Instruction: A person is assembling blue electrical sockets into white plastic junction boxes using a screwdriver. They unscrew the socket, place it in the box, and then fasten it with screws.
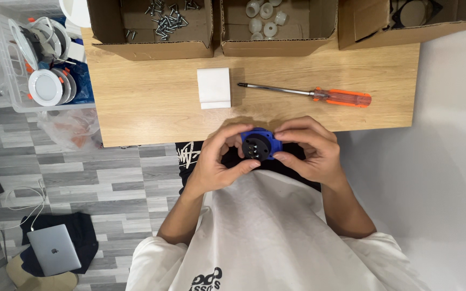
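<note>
- left hand [218,161] and right hand [308,153] both curled round a blue round socket part [259,144]; fingers pinching its rim from either side, thumbs underneath; black pin face turned up toward the camera, likely so the holes can be seen
- part held just off the near edge of the wooden table [152,108], over the lap, not resting on it
- orange-handled screwdriver [319,95] lying flat on the table, near the right hand, tip pointing left
- small white block [214,88] just beside the screwdriver tip
- cardboard box of screws [152,27] and box of white caps [276,24] along the far edge, open tops within reach
- laptop [54,249] on the floor, well apart
</note>
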